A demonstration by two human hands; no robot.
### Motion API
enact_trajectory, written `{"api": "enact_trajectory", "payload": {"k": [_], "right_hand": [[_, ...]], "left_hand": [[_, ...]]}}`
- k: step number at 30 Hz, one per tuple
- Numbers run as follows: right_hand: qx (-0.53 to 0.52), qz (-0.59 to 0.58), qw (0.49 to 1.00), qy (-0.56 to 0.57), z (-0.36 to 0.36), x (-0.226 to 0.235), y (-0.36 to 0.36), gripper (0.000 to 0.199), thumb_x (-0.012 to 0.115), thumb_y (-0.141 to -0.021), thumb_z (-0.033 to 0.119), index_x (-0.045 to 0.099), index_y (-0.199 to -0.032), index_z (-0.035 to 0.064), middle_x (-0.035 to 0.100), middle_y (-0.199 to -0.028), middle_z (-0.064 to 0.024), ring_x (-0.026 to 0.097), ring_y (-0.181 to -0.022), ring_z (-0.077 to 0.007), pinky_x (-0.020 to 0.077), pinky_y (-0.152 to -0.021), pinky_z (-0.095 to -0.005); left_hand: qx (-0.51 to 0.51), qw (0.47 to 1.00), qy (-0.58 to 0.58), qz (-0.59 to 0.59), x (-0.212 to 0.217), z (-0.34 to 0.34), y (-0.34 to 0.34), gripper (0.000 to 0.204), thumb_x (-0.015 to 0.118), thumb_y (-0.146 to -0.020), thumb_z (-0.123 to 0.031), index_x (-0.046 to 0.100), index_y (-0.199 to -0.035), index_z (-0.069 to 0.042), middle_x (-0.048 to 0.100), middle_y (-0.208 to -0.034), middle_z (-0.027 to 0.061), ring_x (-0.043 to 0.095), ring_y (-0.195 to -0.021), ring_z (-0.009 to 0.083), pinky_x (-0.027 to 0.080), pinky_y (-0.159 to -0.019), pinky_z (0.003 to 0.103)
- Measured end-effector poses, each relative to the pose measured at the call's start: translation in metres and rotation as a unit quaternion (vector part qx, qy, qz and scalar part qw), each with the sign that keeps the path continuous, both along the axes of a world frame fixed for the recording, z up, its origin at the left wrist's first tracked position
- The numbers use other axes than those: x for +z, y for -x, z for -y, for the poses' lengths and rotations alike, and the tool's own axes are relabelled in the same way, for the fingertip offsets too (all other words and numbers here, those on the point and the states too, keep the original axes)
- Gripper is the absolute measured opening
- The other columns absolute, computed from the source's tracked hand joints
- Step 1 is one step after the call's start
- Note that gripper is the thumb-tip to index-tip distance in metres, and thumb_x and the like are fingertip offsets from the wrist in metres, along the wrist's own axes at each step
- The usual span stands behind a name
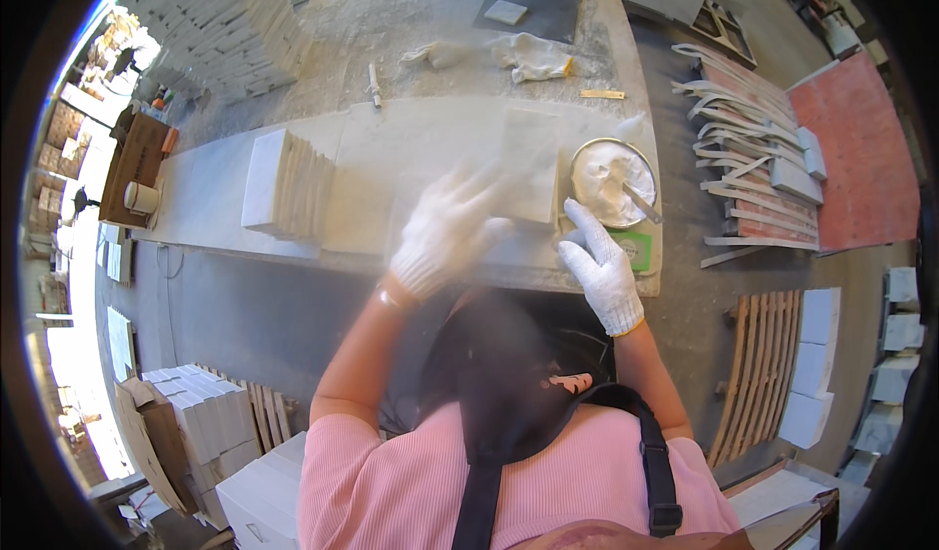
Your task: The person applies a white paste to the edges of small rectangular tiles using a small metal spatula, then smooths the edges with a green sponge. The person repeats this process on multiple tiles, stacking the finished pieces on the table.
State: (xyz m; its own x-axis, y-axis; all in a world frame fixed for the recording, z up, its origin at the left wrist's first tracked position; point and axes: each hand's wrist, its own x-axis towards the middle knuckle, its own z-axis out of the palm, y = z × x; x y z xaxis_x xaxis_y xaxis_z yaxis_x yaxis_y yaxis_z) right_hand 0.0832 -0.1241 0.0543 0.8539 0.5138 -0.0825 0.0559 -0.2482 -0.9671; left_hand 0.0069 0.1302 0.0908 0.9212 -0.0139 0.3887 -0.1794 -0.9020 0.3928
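Note:
My left hand (442, 225), in a white knit glove, hovers over the pale worktop, fingers spread and slightly smeared by motion. It appears to hold nothing. A pale stone tile (531, 164) lies just right of its fingertips. My right hand (604, 274), gloved too, is by that tile's near right corner, fingers stretched and thumb apart; whether it touches the tile I cannot tell. Beside it stands a round tub of white paste (599, 174) with a putty knife (643, 204) resting in it. Under the tub's near side shows a green pad (631, 250).
A row of upright tiles (279, 186) stands on the worktop at left, with a tall tile stack (225, 32) behind. Spare gloves (528, 58), a white marker-like stick (375, 87) and a small wooden strip (602, 93) lie farther back. A slatted pallet (758, 374) stands at right.

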Motion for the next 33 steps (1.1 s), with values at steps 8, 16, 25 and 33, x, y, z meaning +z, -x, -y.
{"api": "enact_trajectory", "payload": {"k": [8, 16, 25, 33], "right_hand": [[-0.024, -0.013, 0.999, 0.032, 0.022, -0.015, -0.004, 0.057, 0.062, -0.102, 0.009, 0.05, -0.157, 0.0055, 0.074, -0.111, -0.0078, 0.068, -0.09, -0.0103, 0.0544, -0.073, -0.0248], [-0.018, 0.007, 1.0, -0.009, 0.018, -0.007, 0.0, 0.059, 0.064, -0.102, 0.011, 0.049, -0.158, 0.0053, 0.072, -0.113, -0.0057, 0.065, -0.098, -0.0105, 0.0529, -0.088, -0.0262], [0.033, -0.067, 0.997, -0.036, -0.006, 0.004, 0.006, 0.065, 0.067, -0.099, 0.008, 0.046, -0.161, 0.0079, 0.07, -0.113, -0.0042, 0.063, -0.101, -0.0096, 0.0511, -0.094, -0.0264], [0.048, 0.054, 0.997, -0.033, -0.009, 0.0, 0.015, 0.067, 0.068, -0.095, 0.007, 0.047, -0.159, 0.0037, 0.072, -0.126, -0.0082, 0.065, -0.11, -0.0107, 0.0528, -0.095, -0.0276]], "left_hand": [[-0.082, 0.99, -0.098, -0.06, -0.004, -0.015, -0.119, 0.057, 0.06, -0.099, -0.039, 0.056, -0.15, -0.015, 0.045, -0.165, 0.012, 0.036, -0.153, 0.0433, 0.034, -0.12, 0.062], [-0.156, 0.984, -0.089, -0.015, -0.013, 0.013, -0.043, 0.051, 0.07, -0.091, -0.031, 0.063, -0.137, -0.01, 0.051, -0.156, 0.0129, 0.039, -0.15, 0.0408, 0.039, -0.116, 0.062], [0.136, 0.821, 0.541, -0.124, -0.022, -0.005, 0.037, 0.055, 0.065, -0.104, -0.026, 0.057, -0.15, 0.002, 0.071, -0.131, 0.0144, 0.068, -0.112, 0.0197, 0.053, -0.095, 0.034], [0.106, 0.797, 0.563, -0.193, -0.016, 0.013, 0.02, 0.054, 0.066, -0.104, -0.03, 0.06, -0.146, 0.003, 0.076, -0.113, 0.0123, 0.071, -0.091, 0.017, 0.057, -0.078, 0.03]]}}
